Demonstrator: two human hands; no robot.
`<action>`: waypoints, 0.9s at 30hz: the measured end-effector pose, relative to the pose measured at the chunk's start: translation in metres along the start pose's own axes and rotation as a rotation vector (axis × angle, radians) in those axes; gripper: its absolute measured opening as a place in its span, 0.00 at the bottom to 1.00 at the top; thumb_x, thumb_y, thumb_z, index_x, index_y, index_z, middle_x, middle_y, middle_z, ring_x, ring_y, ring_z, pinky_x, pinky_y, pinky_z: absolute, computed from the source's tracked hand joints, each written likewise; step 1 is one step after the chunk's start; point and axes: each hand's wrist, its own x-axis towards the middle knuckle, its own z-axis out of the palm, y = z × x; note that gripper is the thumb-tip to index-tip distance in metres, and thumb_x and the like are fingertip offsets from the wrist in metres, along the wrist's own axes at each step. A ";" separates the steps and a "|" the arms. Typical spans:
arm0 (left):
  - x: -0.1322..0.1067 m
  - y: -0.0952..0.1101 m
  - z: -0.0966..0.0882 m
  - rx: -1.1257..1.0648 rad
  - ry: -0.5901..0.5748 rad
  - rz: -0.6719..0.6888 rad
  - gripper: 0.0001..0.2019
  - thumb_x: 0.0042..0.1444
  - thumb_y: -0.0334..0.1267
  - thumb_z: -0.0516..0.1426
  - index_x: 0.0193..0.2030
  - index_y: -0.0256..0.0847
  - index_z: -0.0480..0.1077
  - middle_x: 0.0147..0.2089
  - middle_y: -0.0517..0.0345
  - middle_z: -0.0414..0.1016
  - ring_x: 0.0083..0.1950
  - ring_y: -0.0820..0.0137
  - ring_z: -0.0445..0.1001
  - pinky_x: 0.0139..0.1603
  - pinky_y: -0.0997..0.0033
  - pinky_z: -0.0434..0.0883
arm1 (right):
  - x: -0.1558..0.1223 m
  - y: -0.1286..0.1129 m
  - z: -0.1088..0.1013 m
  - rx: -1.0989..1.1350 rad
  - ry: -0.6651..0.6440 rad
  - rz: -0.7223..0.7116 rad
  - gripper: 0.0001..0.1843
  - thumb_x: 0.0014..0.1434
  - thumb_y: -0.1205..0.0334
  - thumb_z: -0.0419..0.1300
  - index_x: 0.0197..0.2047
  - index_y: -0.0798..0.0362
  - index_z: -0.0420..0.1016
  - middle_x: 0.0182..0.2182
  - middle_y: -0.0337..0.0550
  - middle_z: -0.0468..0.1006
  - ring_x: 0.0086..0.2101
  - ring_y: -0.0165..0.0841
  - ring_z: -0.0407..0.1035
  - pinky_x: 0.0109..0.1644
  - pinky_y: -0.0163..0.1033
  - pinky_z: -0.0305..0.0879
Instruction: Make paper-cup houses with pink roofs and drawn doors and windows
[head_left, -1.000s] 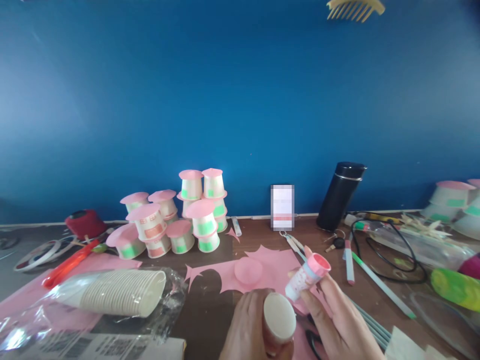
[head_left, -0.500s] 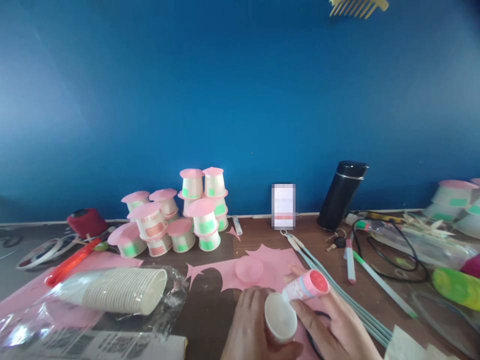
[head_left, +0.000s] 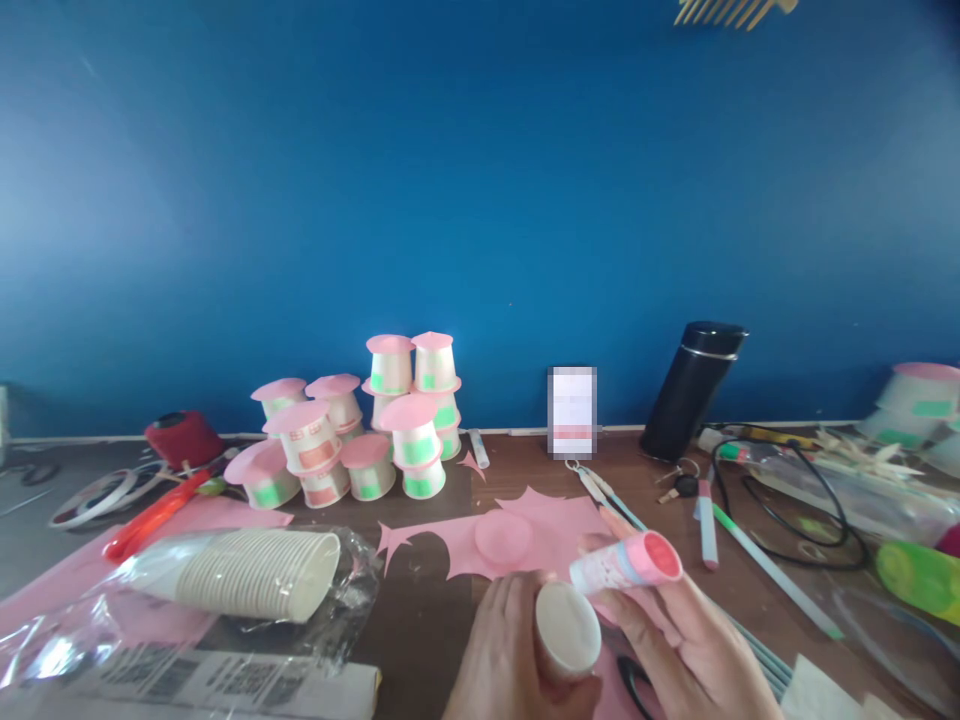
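At the bottom centre, my left hand (head_left: 499, 650) is wrapped round a white paper cup (head_left: 568, 628), its round white end tilted up toward me. Just to the right, my right hand (head_left: 686, 640) grips a pink-and-white glue stick (head_left: 622, 565) between thumb and fingers. The stick's red-pink end points right; its other end lies close above the cup. Beyond the hands, a pink paper disc (head_left: 503, 538) rests on cut pink paper (head_left: 559, 508). A black loop (head_left: 636, 685), partly hidden, shows beneath my right hand.
Paper cups with pink paper tops (head_left: 309, 445) stand stacked at the back left. Bagged cups (head_left: 255, 575) lie in front of them. A black flask (head_left: 690, 395), keys (head_left: 682, 485), a cable (head_left: 780, 550) and a green-ended stick (head_left: 780, 572) occupy the right side.
The glue stick in my right hand has shifted slightly right and up, away from the cup's rim. My left hand still holds the cup. The view has turned a little left.
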 end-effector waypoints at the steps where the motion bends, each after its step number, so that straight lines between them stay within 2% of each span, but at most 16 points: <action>1: 0.000 0.000 0.000 0.004 -0.009 -0.007 0.26 0.34 0.27 0.58 0.46 0.37 0.67 0.40 0.48 0.72 0.42 0.56 0.70 0.42 0.52 0.68 | 0.000 0.000 0.001 -0.037 -0.003 -0.044 0.18 0.64 0.58 0.55 0.56 0.48 0.67 0.51 0.47 0.77 0.51 0.40 0.73 0.52 0.38 0.72; 4: 0.001 -0.001 0.000 0.017 -0.020 -0.014 0.24 0.34 0.28 0.58 0.45 0.36 0.68 0.39 0.47 0.72 0.41 0.54 0.70 0.41 0.52 0.69 | 0.001 -0.004 0.001 -0.142 -0.020 -0.179 0.21 0.63 0.62 0.56 0.60 0.48 0.65 0.52 0.48 0.77 0.53 0.41 0.71 0.55 0.40 0.70; 8: 0.001 -0.002 -0.001 0.000 -0.020 0.013 0.23 0.35 0.28 0.57 0.43 0.37 0.68 0.38 0.48 0.71 0.40 0.56 0.70 0.41 0.53 0.69 | 0.004 -0.014 -0.004 -0.158 -0.074 -0.307 0.22 0.62 0.68 0.54 0.60 0.46 0.66 0.52 0.45 0.77 0.52 0.39 0.72 0.57 0.40 0.68; 13: 0.002 -0.003 -0.002 -0.016 -0.053 0.002 0.23 0.34 0.28 0.57 0.43 0.38 0.68 0.37 0.48 0.71 0.39 0.56 0.70 0.40 0.53 0.68 | 0.005 -0.017 -0.008 -0.125 -0.129 -0.281 0.22 0.61 0.70 0.54 0.57 0.45 0.66 0.52 0.41 0.77 0.52 0.36 0.71 0.56 0.37 0.69; 19: 0.005 0.004 -0.007 -0.016 -0.125 -0.032 0.24 0.35 0.27 0.57 0.45 0.35 0.68 0.41 0.44 0.72 0.43 0.53 0.70 0.44 0.49 0.68 | 0.001 -0.004 -0.003 -0.115 -0.016 -0.199 0.20 0.62 0.65 0.55 0.57 0.45 0.64 0.54 0.41 0.76 0.55 0.35 0.69 0.57 0.35 0.67; 23: 0.006 0.006 -0.010 -0.017 -0.159 -0.056 0.23 0.37 0.30 0.59 0.45 0.35 0.68 0.42 0.43 0.72 0.43 0.52 0.70 0.44 0.48 0.68 | 0.001 -0.002 -0.002 -0.154 -0.080 -0.230 0.21 0.63 0.68 0.52 0.58 0.44 0.62 0.54 0.39 0.75 0.55 0.32 0.68 0.55 0.32 0.68; 27: 0.005 0.006 -0.009 -0.010 -0.147 -0.037 0.22 0.37 0.30 0.59 0.45 0.36 0.68 0.41 0.44 0.72 0.43 0.52 0.71 0.43 0.48 0.68 | 0.000 -0.003 0.001 -0.139 -0.122 -0.224 0.22 0.62 0.69 0.51 0.59 0.44 0.62 0.55 0.41 0.74 0.57 0.35 0.67 0.56 0.36 0.68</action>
